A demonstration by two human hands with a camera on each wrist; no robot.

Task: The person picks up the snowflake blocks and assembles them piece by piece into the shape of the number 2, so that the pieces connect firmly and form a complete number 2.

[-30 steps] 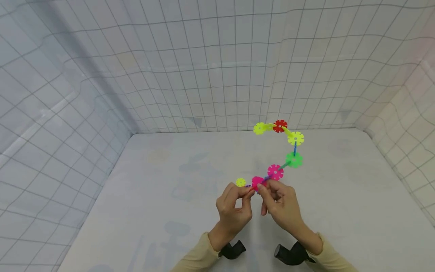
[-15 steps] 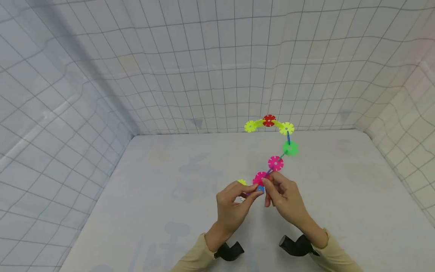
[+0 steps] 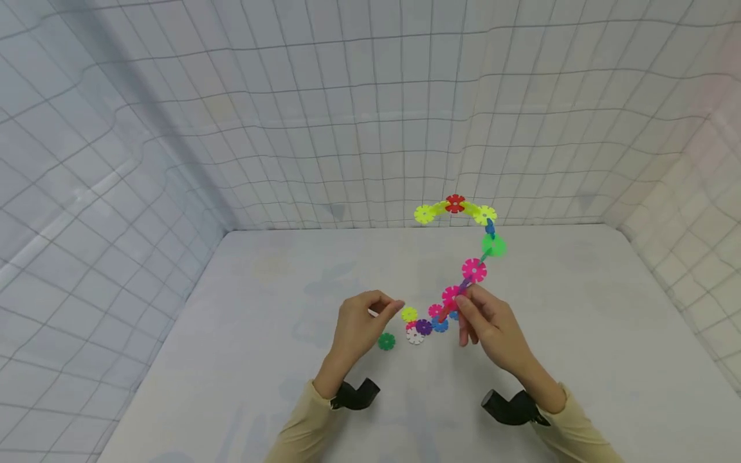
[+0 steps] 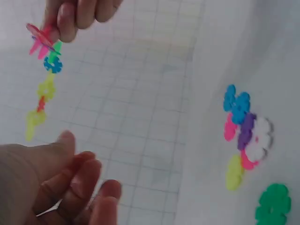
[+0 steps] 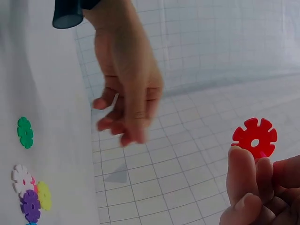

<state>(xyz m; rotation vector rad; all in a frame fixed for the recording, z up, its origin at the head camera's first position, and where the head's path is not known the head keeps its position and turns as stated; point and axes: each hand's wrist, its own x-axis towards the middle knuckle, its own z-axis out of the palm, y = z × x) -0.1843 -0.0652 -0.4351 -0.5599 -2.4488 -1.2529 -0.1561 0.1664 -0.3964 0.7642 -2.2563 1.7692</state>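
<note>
My right hand (image 3: 493, 328) pinches the near end of a chain of notched plastic snowflake discs (image 3: 475, 271). The chain arches up and away through pink, purple, green, blue, yellow and red discs. At its held end, a red disc (image 5: 266, 136) shows above the fingertips in the right wrist view. My left hand (image 3: 360, 325) is held to the left with loosely bent fingers and nothing in it. Below, loose discs lie on the table: a green disc (image 3: 386, 341), a white disc (image 3: 414, 336), a purple disc (image 3: 424, 327), a yellow disc (image 3: 409, 314), plus blue and pink ones.
The white table (image 3: 260, 360) is bounded at the back by a grid-patterned sheet (image 3: 347, 128), with similar sheets on both sides. Black wrist-camera mounts (image 3: 356, 395) sit under both wrists. The loose discs cluster between the hands, some overlapping.
My left hand has come off the chain's near end and moved left, uncovering the loose discs. The right hand keeps its pinch, and the chain has shifted slightly left and up.
</note>
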